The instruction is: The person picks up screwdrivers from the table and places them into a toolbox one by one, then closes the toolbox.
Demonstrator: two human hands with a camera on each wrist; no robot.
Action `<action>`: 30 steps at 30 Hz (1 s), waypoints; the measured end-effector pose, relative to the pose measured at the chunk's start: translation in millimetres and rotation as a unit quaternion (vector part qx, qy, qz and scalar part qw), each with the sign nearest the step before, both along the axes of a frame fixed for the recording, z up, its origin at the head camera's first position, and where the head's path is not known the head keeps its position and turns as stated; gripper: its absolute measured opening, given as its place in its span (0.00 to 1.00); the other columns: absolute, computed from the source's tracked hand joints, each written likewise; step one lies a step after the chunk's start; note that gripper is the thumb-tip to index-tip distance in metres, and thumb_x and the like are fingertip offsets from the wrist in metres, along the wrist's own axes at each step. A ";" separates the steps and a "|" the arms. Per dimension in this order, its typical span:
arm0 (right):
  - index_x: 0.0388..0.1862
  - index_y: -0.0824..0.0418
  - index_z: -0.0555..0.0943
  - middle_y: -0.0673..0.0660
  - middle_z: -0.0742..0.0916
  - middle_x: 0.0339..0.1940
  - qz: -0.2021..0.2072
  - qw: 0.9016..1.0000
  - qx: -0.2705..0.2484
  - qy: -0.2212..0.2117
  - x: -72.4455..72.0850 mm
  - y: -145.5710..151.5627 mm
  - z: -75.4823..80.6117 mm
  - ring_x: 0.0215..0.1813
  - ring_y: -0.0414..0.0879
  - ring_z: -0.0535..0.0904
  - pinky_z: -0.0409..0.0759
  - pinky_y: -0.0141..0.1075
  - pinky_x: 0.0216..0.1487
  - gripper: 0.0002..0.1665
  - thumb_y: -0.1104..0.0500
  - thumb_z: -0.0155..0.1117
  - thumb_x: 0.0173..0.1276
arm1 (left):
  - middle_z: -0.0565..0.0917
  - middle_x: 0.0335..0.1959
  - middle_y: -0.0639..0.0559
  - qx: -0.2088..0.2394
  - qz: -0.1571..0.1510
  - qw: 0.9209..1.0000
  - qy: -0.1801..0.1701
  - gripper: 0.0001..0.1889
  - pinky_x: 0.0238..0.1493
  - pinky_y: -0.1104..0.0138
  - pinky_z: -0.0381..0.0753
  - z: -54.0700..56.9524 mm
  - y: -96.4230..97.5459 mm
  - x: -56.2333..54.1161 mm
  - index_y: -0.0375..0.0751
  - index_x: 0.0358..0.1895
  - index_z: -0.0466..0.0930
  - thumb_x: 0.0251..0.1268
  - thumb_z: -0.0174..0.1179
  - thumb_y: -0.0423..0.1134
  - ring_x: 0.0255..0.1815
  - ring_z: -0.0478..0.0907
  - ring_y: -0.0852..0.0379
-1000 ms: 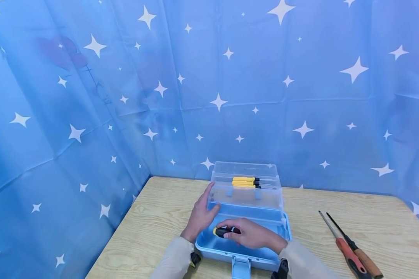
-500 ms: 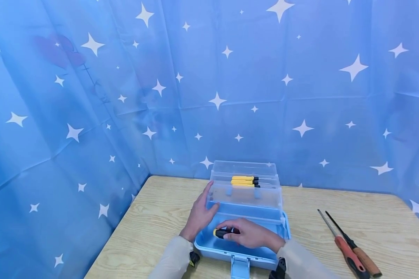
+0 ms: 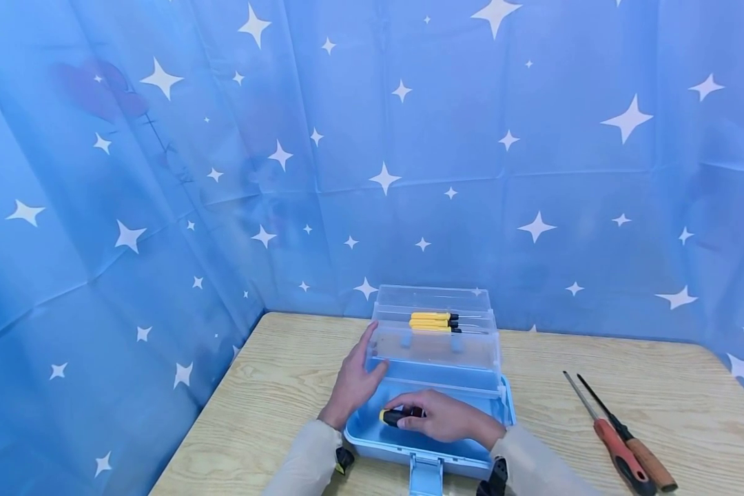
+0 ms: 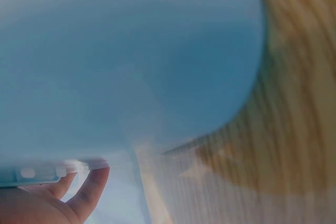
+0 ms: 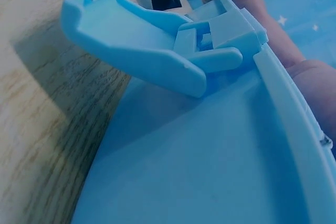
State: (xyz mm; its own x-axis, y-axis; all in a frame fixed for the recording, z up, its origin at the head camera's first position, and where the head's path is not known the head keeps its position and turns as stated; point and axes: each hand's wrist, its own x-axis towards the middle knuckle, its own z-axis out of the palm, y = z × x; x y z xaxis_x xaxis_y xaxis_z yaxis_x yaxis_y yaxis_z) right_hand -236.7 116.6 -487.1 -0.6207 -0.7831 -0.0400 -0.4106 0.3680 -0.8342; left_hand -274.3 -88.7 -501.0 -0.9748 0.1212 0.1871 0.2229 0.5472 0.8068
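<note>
A light-blue toolbox [image 3: 372,449] stands on the table with its clear upper tray [image 3: 437,350] raised at the back. My right hand [image 3: 443,415] is inside the box and grips a screwdriver [image 3: 393,417] by its black handle with a yellow end; the shaft is hidden. At the box's left side my left hand [image 3: 355,386] has its fingers spread and touches the raised tray's edge. In the left wrist view, the left fingers [image 4: 92,192] reach past the box's blue wall. In the right wrist view, the front latch [image 5: 157,45] hangs unfastened, with the right hand mostly hidden.
Several small yellow-handled screwdrivers [image 3: 430,323] lie in the clear tray. On the right of the wooden table [image 3: 273,386] lie a red-handled screwdriver [image 3: 620,451] and a wooden-handled one [image 3: 652,465]. A blue star-patterned curtain [image 3: 471,138] stands behind the table.
The view has shifted slightly. Both hands keep their places, the left at the tray's edge and the right on the screwdriver in the box.
</note>
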 end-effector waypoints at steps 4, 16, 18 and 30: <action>0.66 0.52 0.77 0.48 0.85 0.54 0.002 1.000 0.000 0.002 -0.1 0.0 0.2 0.45 0.36 0.78 0.79 0.33 0.50 0.20 0.54 0.55 0.77 | 0.65 0.75 0.56 -0.001 0.000 1.000 0.000 0.39 0.71 0.45 0.67 -0.4 -0.1 -0.2 0.77 0.76 0.48 0.70 0.58 0.45 0.74 0.64 0.48; 0.63 0.54 0.79 0.47 0.84 0.58 0.006 1.000 0.015 -0.009 0.4 -0.1 0.6 0.54 0.36 0.78 0.79 0.37 0.58 0.19 0.56 0.56 0.76 | 0.65 0.75 0.56 -0.001 -0.005 1.000 0.005 0.39 0.71 0.46 0.67 -1.0 -0.5 -1.0 0.77 0.77 0.48 0.70 0.58 0.45 0.74 0.65 0.48; 0.63 0.54 0.79 0.47 0.84 0.58 0.006 1.000 0.017 -0.009 0.7 0.2 0.5 0.54 0.36 0.78 0.79 0.37 0.58 0.19 0.57 0.57 0.76 | 0.65 0.76 0.56 -0.002 -0.004 1.000 0.004 0.39 0.71 0.45 0.67 -0.6 -0.4 -1.0 0.77 0.77 0.48 0.70 0.58 0.44 0.74 0.65 0.49; 0.62 0.51 0.80 0.45 0.84 0.56 0.009 0.999 0.037 -0.017 -0.3 0.4 -1.8 0.50 0.33 0.76 0.78 0.36 0.55 0.18 0.56 0.59 0.74 | 0.66 0.75 0.55 0.002 0.002 1.000 -0.002 0.39 0.71 0.44 0.66 0.9 -0.1 0.5 0.77 0.76 0.48 0.69 0.58 0.44 0.74 0.64 0.48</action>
State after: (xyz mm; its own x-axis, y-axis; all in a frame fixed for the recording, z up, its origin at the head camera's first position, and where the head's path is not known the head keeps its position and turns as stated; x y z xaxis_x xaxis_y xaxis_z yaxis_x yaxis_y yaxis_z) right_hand -237.1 117.1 -488.9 -0.6046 -0.7877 -0.1182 -0.3900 0.4221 -0.8184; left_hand -273.8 -88.7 -500.1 -0.9761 0.1166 0.1834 0.2172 0.5446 0.8101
